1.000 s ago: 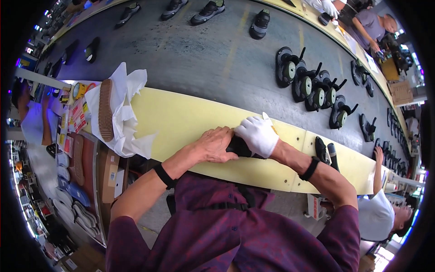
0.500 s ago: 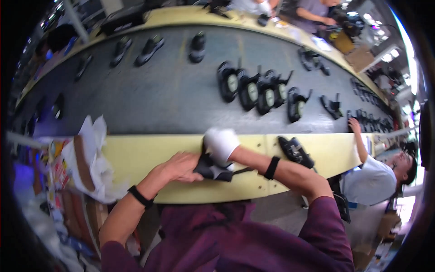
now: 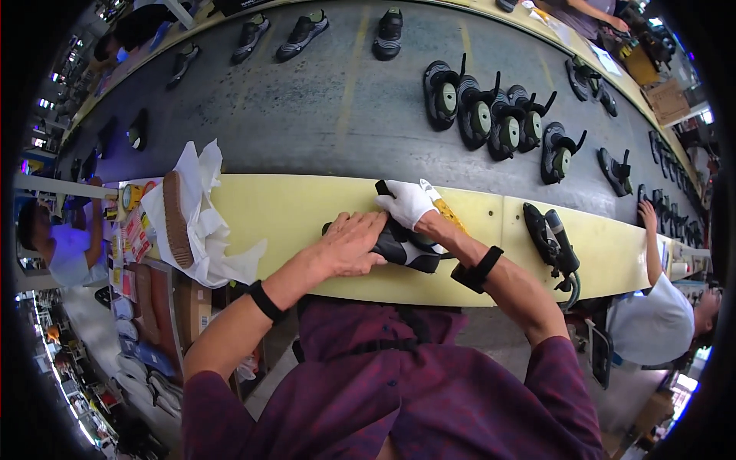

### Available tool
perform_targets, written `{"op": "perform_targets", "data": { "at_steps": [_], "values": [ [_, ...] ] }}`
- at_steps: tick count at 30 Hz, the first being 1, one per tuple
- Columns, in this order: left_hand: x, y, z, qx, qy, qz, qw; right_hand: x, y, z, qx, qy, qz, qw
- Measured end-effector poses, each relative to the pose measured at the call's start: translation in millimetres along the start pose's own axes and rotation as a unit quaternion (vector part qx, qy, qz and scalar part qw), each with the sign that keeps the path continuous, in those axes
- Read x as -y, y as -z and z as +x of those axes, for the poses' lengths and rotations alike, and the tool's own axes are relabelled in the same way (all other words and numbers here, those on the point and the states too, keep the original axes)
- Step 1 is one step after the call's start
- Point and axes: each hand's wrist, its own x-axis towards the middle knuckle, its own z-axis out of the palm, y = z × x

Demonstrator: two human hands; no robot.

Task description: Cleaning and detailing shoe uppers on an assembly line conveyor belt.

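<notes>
Your left hand (image 3: 351,244) is bracing the shoe (image 3: 406,254) well, lying flat; at its far side, your right hand (image 3: 408,204) is pinching a dark strip (image 3: 382,187).

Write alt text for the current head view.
A person's bare left hand rests on a black-and-gray shoe on a yellow bench while the white-gloved right hand grips a black strap. A brown shoe sole lies amid white paper at left; black shoes stand beyond.
</notes>
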Motion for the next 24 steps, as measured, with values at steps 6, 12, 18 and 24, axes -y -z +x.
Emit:
{"op": "perform_targets", "data": {
  "at_steps": [6, 12, 18, 24],
  "values": [
    [-35.7, -32.9, -22.2, -0.217, -0.052, 0.068, 0.972, -6.8, -10.2, -7.3, -0.087, -0.013, 0.071, 0.994],
    [-19.9, -64.0, -13.6, -0.307, -0.069, 0.090, 0.945, -11.2, -9.3, -4.6, -0.107, -0.041, 0.114, 0.987],
    [-10.8, -63.4, -7.9, -0.314, -0.120, 0.069, 0.939, -13.1, -4.9, -5.7, -0.147, -0.077, 0.108, 0.980],
    [-12.8, -60.6, -3.5, -0.320, -0.136, 0.038, 0.937, 0.6, 19.2, -17.3, -0.124, -0.078, 0.046, 0.988]
  ]
}}
